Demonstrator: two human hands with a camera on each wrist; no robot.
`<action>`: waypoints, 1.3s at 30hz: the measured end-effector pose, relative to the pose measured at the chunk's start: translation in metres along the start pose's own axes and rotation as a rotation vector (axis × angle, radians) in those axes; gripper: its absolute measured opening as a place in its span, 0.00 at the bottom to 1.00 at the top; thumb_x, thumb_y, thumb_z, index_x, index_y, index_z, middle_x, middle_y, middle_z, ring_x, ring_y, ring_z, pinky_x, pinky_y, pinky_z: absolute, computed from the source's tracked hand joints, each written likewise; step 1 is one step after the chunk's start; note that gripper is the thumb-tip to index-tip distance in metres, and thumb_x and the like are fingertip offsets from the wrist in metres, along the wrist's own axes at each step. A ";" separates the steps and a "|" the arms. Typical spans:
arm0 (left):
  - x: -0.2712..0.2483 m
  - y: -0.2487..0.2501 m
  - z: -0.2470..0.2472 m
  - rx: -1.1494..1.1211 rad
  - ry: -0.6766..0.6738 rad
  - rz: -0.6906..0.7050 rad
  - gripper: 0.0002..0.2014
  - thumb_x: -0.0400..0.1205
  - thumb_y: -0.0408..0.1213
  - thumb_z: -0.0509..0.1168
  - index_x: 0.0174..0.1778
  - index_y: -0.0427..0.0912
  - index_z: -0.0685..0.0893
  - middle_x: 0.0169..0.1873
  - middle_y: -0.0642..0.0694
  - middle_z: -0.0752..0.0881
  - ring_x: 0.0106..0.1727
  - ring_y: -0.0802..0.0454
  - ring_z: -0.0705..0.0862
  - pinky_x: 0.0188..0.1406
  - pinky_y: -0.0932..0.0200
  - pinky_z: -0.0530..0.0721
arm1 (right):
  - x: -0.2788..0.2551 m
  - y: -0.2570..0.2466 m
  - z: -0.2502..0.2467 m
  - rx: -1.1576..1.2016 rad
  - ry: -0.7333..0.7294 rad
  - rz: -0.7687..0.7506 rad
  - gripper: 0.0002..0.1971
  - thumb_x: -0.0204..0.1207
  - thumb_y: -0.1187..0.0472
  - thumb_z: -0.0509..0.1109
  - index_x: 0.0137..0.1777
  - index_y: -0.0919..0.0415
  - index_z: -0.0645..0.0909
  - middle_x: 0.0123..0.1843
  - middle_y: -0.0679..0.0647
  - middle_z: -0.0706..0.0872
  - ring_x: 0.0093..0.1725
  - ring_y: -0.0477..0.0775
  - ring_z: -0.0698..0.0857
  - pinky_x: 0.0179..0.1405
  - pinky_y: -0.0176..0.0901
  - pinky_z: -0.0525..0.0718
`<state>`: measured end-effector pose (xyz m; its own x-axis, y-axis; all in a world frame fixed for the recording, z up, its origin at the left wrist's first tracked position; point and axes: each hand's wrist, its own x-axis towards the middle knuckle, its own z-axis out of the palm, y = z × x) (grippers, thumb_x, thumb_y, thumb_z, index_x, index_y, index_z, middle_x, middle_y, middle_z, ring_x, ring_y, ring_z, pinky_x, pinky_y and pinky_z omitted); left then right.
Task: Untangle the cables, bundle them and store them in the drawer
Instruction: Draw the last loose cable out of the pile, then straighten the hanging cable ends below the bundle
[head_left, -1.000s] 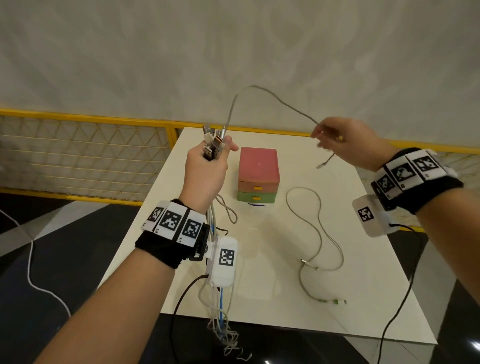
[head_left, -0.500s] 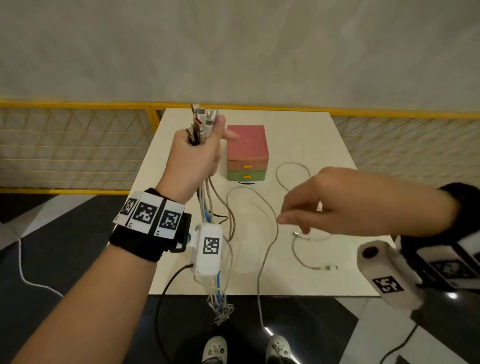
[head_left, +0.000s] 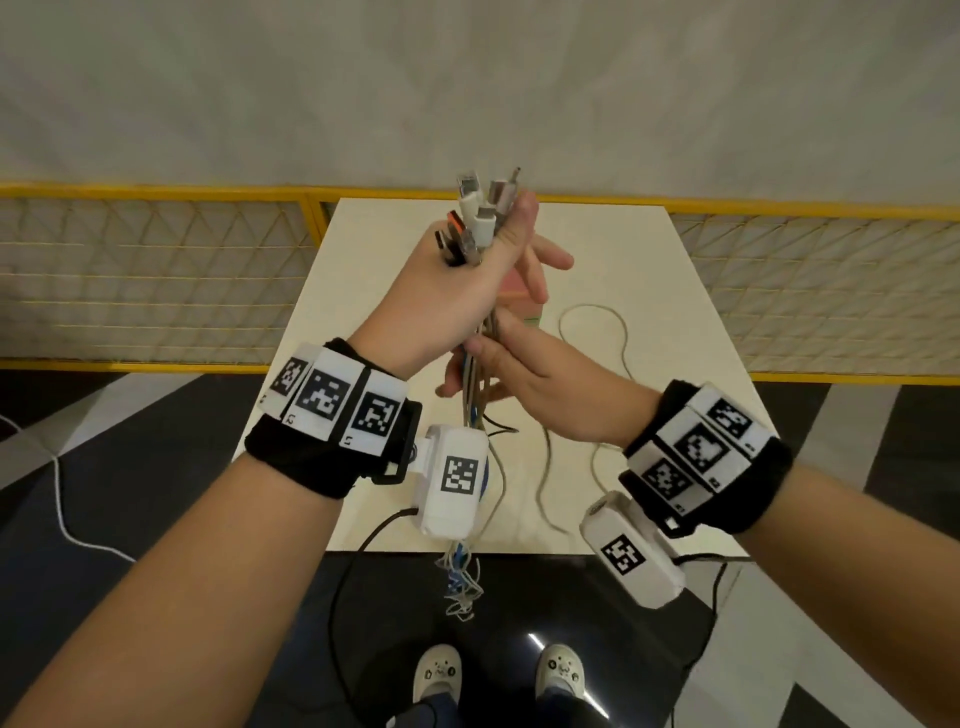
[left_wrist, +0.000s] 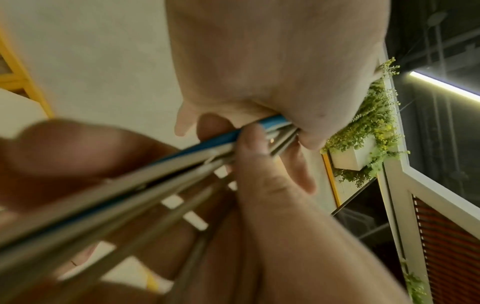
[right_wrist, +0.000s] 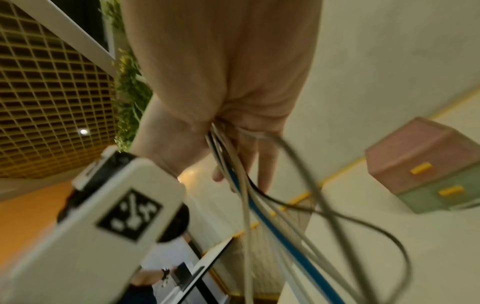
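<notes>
A: Where is the cable bundle (head_left: 480, 228) held?
B: Upright above the table (head_left: 670, 291), gripped in the curled left hand (head_left: 457, 296)

A: And the right hand (head_left: 540, 374)?
B: The strands below are pinched by its fingers

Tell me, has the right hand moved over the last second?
Yes. The right hand has swung left across the white table, from out on the right to the cable bundle under the left hand.

White table (head_left: 675, 291) stands w/ its far edge by a yellow mesh fence (head_left: 156, 270). Plain pale wall (head_left: 467, 78) behind the fence. Floor (head_left: 130, 467) is dark w/ pale stripes. Green plants in a white box (left_wrist: 363, 144), a light strip (left_wrist: 441, 86) nearby.
</notes>
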<state>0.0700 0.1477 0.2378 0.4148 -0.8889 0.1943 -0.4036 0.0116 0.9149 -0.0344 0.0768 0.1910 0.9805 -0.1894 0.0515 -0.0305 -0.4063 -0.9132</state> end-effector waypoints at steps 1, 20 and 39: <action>-0.001 0.001 -0.001 -0.013 0.038 0.008 0.34 0.90 0.51 0.50 0.31 0.27 0.84 0.42 0.56 0.92 0.48 0.71 0.86 0.45 0.84 0.72 | -0.002 0.006 0.007 0.026 -0.005 -0.016 0.09 0.88 0.61 0.49 0.55 0.66 0.68 0.45 0.60 0.83 0.49 0.58 0.86 0.53 0.61 0.85; -0.005 0.022 -0.009 -0.452 0.333 0.056 0.31 0.88 0.49 0.58 0.15 0.48 0.70 0.23 0.50 0.79 0.18 0.56 0.68 0.22 0.61 0.72 | -0.006 0.085 0.044 -0.153 -0.021 0.035 0.01 0.86 0.64 0.55 0.54 0.61 0.66 0.41 0.45 0.76 0.37 0.37 0.75 0.44 0.34 0.75; -0.011 -0.058 0.008 -0.270 0.158 -0.346 0.25 0.85 0.54 0.63 0.24 0.51 0.64 0.20 0.51 0.62 0.20 0.54 0.57 0.20 0.62 0.53 | -0.025 0.162 -0.021 -0.492 -0.305 0.592 0.31 0.68 0.51 0.79 0.71 0.51 0.74 0.70 0.52 0.72 0.68 0.51 0.74 0.69 0.44 0.71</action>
<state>0.0824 0.1529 0.1794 0.6155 -0.7810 -0.1061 -0.0014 -0.1356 0.9908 -0.0681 -0.0034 0.0503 0.7831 -0.2723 -0.5591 -0.5700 -0.6739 -0.4702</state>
